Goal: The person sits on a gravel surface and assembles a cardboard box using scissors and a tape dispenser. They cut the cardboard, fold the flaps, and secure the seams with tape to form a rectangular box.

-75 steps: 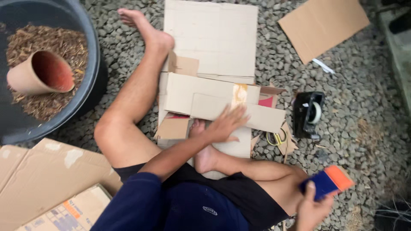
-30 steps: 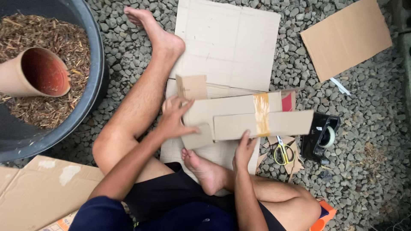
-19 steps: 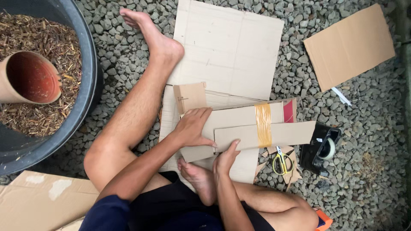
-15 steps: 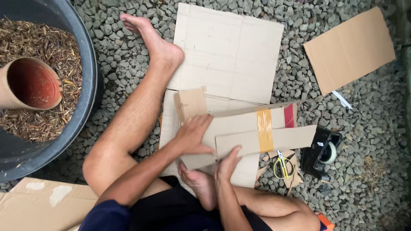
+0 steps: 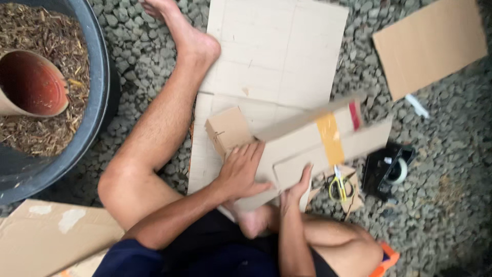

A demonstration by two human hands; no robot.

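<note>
I sit on gravel with a flattened cardboard box (image 5: 312, 146) in front of me, its flaps open and a strip of yellowish tape across it. My left hand (image 5: 241, 172) lies spread on the box's left end, beside a small upright flap (image 5: 228, 131). My right hand (image 5: 296, 187) presses the box's lower edge with its fingers up against a flap. Neither hand holds a tool. The box rests on a large flat cardboard sheet (image 5: 277, 51).
A black tape dispenser (image 5: 387, 172) and yellow-handled scissors (image 5: 339, 184) lie right of the box. A dark tub (image 5: 97, 92) of dry mulch with a terracotta pot (image 5: 31, 84) stands at left. More cardboard lies at top right (image 5: 430, 43) and bottom left (image 5: 46, 243).
The orange and blue thing has left my right hand, which came onto the box. Both hands turned and shifted the box; its right end now tilts up to the right.
</note>
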